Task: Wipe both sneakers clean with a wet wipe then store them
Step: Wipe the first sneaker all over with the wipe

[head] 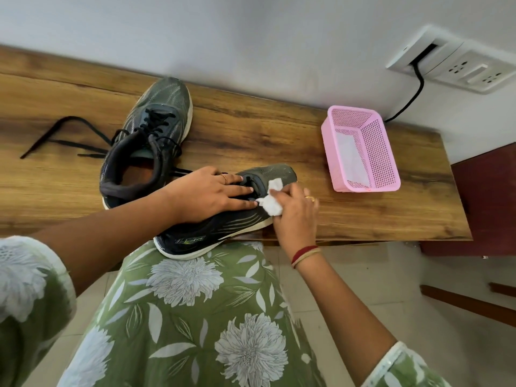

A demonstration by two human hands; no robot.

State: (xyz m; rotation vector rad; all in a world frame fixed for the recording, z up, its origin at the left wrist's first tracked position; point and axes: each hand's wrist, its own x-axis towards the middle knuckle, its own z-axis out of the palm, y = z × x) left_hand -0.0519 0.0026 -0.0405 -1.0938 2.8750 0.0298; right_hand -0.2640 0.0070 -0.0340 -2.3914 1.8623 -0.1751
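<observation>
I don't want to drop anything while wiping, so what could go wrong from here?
The heel of the near sneaker overhangs the table edge; if the left hand pressing on it lifts, a push from the wipe in the right hand might tip it off. Loose laces from the other sneaker trail across the table and could snag an arm.

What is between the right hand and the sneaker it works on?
A crumpled white wipe, gripped by the right hand and pressed against the near sneaker by its toe. The head view shows it.

A home: wooden shelf (251, 129), wall socket panel (463, 68), tiled floor (377, 289)
</observation>
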